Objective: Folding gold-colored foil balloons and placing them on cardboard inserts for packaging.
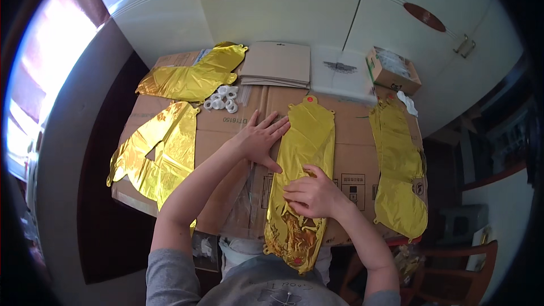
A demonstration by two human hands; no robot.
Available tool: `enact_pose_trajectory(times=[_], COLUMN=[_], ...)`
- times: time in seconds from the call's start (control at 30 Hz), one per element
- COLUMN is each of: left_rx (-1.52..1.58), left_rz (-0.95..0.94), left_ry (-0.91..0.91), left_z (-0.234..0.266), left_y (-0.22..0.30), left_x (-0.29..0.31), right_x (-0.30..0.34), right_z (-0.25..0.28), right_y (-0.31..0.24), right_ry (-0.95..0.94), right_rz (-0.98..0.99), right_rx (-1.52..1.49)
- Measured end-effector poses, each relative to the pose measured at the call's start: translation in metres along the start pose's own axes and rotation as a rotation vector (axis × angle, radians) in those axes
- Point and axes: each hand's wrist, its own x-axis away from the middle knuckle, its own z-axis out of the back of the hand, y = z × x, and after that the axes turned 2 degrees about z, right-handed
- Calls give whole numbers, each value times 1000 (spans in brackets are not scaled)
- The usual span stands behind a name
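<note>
A flat, uninflated gold foil balloon, long and straight with small tabs at its ends, lies upright in front of me on cardboard. Its near end is crumpled and hangs past the table's front edge. My left hand is spread palm down, its fingertips and thumb touching the balloon's left edge. Across the balloon's middle rests my right hand, fingers bent and somewhat apart, just above the wrinkled part. A triangular gold foil balloon with a hole lies at left. An L-shaped gold foil balloon is at right.
Another bent gold balloon lies far left, beside white ribbon rolls. Brown cardboard sheets, a pale flat package and a small open box line the back, against white cabinets. A wooden chair stands lower right.
</note>
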Motion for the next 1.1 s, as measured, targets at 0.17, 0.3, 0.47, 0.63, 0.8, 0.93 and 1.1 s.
enact_pose_trajectory(times=[0.17, 0.3, 0.47, 0.63, 0.8, 0.93, 1.1], left_rx=[10, 24, 42, 29, 22, 12, 40], left_rz=[3, -4, -13, 8, 43, 89, 177], left_ry=[13, 22, 48, 47, 67, 92, 117], left_z=[-1, -6, -10, -8, -19, -21, -20], left_y=[-1, -2, -5, -4, -7, -9, -11], left_x=[-1, 1, 1, 1, -6, -14, -29], right_x=[-32, -35, -22, -13, -6, -3, 1], right_z=[-12, -19, -21, -27, -28, -30, -33], right_y=[-5, -6, -17, -31, -40, -39, -37], right_ry=[55, 15, -85, -183, -250, -254, -258], right_rz=[108, 130, 139, 151, 141, 163, 183], right_rx=[158, 204, 235, 145, 65, 54, 29])
